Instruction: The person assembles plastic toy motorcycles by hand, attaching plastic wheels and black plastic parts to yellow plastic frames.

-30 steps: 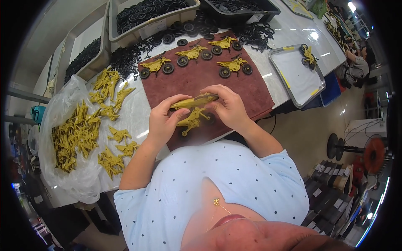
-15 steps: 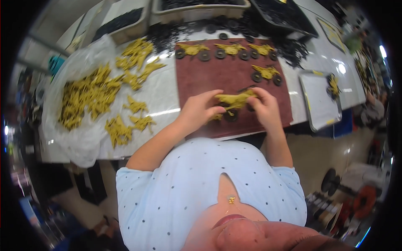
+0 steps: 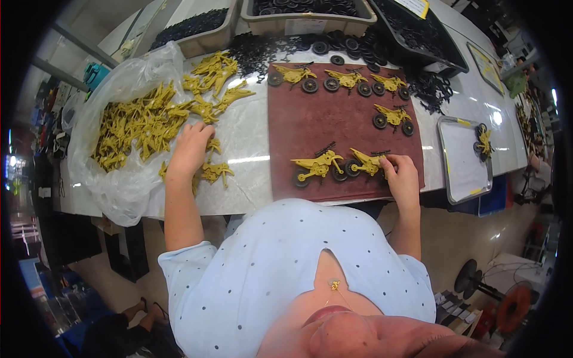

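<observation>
On the red-brown mat (image 3: pixel 298 131), my right hand (image 3: pixel 403 174) pinches the right end of a yellow toy motorcycle (image 3: pixel 365 162) with black wheels. Close to its left lies another toy motorcycle (image 3: pixel 318 166), its wheels partly overlapping the first. My left hand (image 3: pixel 190 146) reaches over the loose yellow motorcycle bodies (image 3: pixel 215 173) beside the plastic bag, fingers stretched forward and holding nothing that I can see. Some bodies under that hand are hidden. Along the mat's far edge stand several finished-looking toy motorcycles (image 3: pixel 345 80), with one more (image 3: pixel 393 117) below them at the right.
A clear plastic bag (image 3: pixel 83 149) holds a heap of yellow bodies (image 3: pixel 137 128) at left. Bins of black parts (image 3: pixel 307 24) line the back, with loose black wheels (image 3: pixel 352 45) before them. At right, a white tray (image 3: pixel 462 161) carries one toy motorcycle (image 3: pixel 482 141).
Both hands held a yellow toy motorcycle above the mat; it now lies on the mat under my right hand. My left hand has moved left to the loose yellow bodies.
</observation>
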Demonstrator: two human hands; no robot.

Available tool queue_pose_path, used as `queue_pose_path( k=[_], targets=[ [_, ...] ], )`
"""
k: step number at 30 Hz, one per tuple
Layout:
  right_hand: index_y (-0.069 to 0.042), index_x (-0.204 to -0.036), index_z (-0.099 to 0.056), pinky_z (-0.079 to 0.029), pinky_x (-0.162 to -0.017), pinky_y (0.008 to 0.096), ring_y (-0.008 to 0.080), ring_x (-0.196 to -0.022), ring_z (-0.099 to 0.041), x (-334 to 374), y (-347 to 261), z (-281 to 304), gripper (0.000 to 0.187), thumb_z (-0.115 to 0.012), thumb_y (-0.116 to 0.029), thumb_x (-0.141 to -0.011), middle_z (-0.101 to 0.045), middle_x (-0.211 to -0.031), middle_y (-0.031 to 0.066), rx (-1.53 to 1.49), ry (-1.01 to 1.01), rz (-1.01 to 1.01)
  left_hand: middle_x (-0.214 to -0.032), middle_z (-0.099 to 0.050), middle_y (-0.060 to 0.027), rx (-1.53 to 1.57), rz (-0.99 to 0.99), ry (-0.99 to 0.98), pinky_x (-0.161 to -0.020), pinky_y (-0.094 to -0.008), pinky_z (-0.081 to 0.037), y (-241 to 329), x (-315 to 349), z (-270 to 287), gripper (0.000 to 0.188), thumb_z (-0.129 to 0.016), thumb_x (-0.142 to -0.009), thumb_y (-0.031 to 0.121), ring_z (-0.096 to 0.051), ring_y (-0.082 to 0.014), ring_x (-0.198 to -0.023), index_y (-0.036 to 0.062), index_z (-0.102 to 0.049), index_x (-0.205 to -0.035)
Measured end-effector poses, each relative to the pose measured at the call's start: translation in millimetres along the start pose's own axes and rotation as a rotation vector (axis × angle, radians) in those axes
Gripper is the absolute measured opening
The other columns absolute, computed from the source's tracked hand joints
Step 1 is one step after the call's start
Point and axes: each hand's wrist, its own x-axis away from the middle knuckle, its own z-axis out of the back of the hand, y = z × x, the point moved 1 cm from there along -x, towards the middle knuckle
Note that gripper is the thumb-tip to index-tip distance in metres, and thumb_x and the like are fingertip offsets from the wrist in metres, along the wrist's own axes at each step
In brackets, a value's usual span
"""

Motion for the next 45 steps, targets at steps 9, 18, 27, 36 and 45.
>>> queue_pose_path(
  k=[9, 18, 27, 36, 45],
  targets=[
    [-0.002, -0.092, -0.066, -0.049, -0.072, 0.0371, 0.0319, -0.084, -0.062, -11, -21, 20, 0.016, -0.066, -0.016, -0.085, -0.064, -0.088, 0.0136, -0.204, 0.35, 0.201, -0.089, -0.058, -0.0108, 0.106, -0.112, -0.046, -0.084, -0.0359, -0.042, 16, -21, 16, 0.033, -0.068, -0.067, 0.002, -0.055, -0.0286, -0.093, 0.0047, -0.056, -0.097],
    [-0.001, -0.119, -0.054, -0.05, -0.064, 0.023, 0.0098, -0.074, -0.06, -52, -57, 28, 0.031, -0.06, -0.016, -0.092, -0.064, -0.095, 0.0068, -0.867, -0.257, 0.123, -0.099, -0.063, -0.0148, 0.676, -0.61, 0.043, -0.08, -0.0328, -0.051, 240, -101, 19, 0.044, -0.077, -0.074, 0.012, -0.063, -0.0281, -0.091, -0.0007, -0.055, -0.11],
    [0.001, -0.105, -0.062, -0.049, -0.062, 0.0271, 0.0127, -0.074, -0.063, -117, 37, 36, 0.031, -0.067, -0.023, -0.085, -0.068, -0.087, 0.0096, -0.637, 0.026, -0.074, -0.099, -0.06, -0.017, 0.549, -0.89, 0.069, -0.082, -0.038, -0.05, 313, -171, -43, 0.036, -0.075, -0.07, 0.006, -0.06, -0.0331, -0.094, -0.0014, -0.061, -0.103],
    [0.004, -0.092, -0.068, -0.05, -0.078, 0.0367, 0.0317, -0.085, -0.065, -125, 56, 21, 0.036, -0.074, -0.028, -0.076, -0.067, -0.09, 0.0201, -0.252, 0.27, 0.078, -0.092, -0.061, -0.0192, 0.4, -0.767, 0.144, -0.082, -0.0391, -0.049, 332, -183, -86, 0.024, -0.074, -0.068, 0.008, -0.06, -0.0342, -0.089, -0.0034, -0.064, -0.086],
    [-0.001, -0.097, -0.067, -0.049, -0.081, 0.0346, 0.0276, -0.088, -0.062, -125, 62, 9, 0.035, -0.074, -0.03, -0.078, -0.06, -0.098, 0.0164, -0.174, 0.283, 0.087, -0.091, -0.062, -0.02, 0.375, -0.713, 0.112, -0.082, -0.039, -0.049, 331, -184, -90, 0.024, -0.074, -0.069, 0.01, -0.06, -0.0344, -0.089, -0.0053, -0.064, -0.085]
  ],
)
